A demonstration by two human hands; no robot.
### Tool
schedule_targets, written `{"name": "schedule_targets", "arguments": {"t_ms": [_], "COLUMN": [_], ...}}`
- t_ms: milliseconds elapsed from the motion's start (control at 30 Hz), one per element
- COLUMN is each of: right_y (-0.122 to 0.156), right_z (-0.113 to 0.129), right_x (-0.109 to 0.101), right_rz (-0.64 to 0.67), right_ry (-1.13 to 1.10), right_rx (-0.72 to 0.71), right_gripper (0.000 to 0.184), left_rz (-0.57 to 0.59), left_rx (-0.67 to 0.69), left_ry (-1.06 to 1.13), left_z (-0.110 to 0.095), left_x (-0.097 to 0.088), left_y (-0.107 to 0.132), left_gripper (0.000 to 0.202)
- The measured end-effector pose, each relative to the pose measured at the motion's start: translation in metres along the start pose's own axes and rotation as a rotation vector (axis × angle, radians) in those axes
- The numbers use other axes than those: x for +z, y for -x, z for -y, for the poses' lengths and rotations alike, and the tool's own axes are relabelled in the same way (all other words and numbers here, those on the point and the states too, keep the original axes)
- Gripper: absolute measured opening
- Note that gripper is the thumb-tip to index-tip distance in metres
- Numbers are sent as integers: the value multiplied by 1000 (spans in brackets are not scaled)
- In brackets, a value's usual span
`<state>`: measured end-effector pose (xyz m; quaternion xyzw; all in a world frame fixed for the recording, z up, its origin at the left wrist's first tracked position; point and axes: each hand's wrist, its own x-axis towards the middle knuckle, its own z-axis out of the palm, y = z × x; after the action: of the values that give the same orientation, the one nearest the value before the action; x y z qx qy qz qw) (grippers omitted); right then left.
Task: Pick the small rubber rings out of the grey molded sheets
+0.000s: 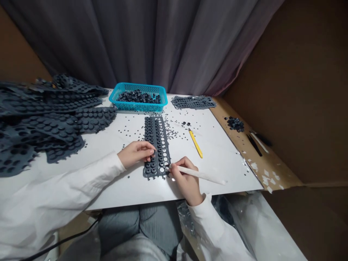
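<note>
Sleeves: white sleeves point(54, 192) cover both arms.
Left hand: left hand point(135, 154) is curled and presses down on the rubber sheet point(156, 145).
Right hand: right hand point(186, 180) pinches a white stick point(201, 174), its tip at the sheet's edge.
Sheet: lies flat on the white table point(206, 156), between both hands.
Behind: blue basket point(138, 86) holds black rubber rings point(138, 96).

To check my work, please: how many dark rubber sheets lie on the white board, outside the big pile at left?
2: one sheet between the left hand and right hand, one sheet right of the blue basket.
</note>
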<state>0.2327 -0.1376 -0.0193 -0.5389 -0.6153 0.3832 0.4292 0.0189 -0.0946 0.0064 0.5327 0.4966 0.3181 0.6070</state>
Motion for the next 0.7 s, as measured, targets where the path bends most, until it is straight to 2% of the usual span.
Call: {"name": "schedule_targets", "arguments": {"t_ms": [67,133,200,300,367,467,500,567,700], "right_y": [-2,-4,-5,-6,-6,-5,-5,-5,-5], "right_z": [0,1,2,2,3,4,5,6,7], "right_x": [1,3,4,5,5,4,4,5,6], "right_rz": [-13,-1,2,-2,3,7,5,2,-2], "right_ry": [15,49,69,86,107,138,147,167,190], "right_rx": [9,8,9,2,-16,-52,-61,-75,-77], "right_gripper": [20,19,19,19,18,18,18,17,16], "left_rz": [13,35,71,115,160,306,357,447,565], "left_rx": [-97,-106,-58,14,171,536,615,664,650], "left_ry": [162,189,97,-52,-282,-869,-1031,-1221,-1429], "left_z": [-2,-6,-10,-13,-14,-17,-18,-22,-35], "left_x": [5,10,14,19,23,27,28,31,37], "left_y": [-3,-8,-13,-19,-22,-27,-28,-31,-33], "left_gripper": [17,17,19,11,10,12,12,9,9]}}
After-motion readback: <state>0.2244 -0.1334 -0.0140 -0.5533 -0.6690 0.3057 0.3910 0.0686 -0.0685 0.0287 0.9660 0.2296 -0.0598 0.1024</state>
